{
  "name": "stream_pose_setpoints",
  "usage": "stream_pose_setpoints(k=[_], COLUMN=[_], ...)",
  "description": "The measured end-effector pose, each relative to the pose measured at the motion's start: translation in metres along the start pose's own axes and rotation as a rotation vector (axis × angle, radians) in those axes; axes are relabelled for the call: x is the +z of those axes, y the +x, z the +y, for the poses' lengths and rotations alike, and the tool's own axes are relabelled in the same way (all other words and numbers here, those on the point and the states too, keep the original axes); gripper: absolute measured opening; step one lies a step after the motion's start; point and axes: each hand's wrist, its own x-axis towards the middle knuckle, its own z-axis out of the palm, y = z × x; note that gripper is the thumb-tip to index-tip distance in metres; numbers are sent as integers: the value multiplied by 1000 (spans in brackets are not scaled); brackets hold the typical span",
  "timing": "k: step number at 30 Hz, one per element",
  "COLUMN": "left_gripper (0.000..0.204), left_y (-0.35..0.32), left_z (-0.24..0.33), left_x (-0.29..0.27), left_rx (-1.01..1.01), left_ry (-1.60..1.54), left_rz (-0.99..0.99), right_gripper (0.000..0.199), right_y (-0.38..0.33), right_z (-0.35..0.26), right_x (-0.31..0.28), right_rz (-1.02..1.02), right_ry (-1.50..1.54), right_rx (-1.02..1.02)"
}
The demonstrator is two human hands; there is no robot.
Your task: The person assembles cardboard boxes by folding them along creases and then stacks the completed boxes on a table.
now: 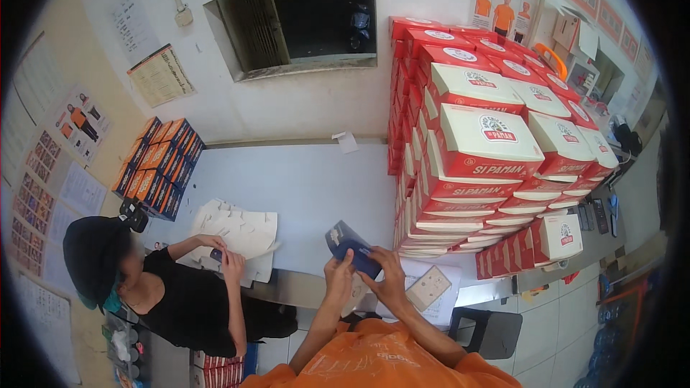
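White walls close off the far side of a long grey counter (309, 194), and a dark hatch (309, 18) is cut into the wall above it. A small blue box (351, 248) is held over the near edge of the counter, tilted, with one end raised up and away to the left. The left hand (338, 276) is closed on its lower left side, fingers wrapped around the edge; the right hand (388, 273) is closed on its lower right side, thumb laid across the blue face. Both forearms are seen rising from an orange shirt (381, 363) below the grip.

Just right of the held box, a tall stack of red-and-white boxes (489, 144) is piled on the counter, almost touching the right hand's knuckles. Under the right wrist a sheet of paper (428, 291) is spread on the counter edge. Well to the left of the grip, flat white cardboard blanks (241, 233) are heaped, and a seated person in black (180, 294) has both hands on a small dark item there; what it is cannot be told. Farther left and back, a block of orange boxes (154, 165) is stacked against the wall. Posters (43, 194) are pinned along the left wall.
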Motion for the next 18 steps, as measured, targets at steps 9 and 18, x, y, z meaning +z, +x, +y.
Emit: stream_pose_setpoints(k=[9,18], left_gripper=[46,53], left_y=[5,0], left_z=[46,33], left_x=[-86,-68], left_rx=[370,223], left_ry=[162,-280], left_rz=[231,110], right_gripper=[68,66], right_y=[21,-11], right_z=[1,33], right_x=[-5,25], right_rz=[137,-46], right_ry=[380,1190], right_rx=[476,834])
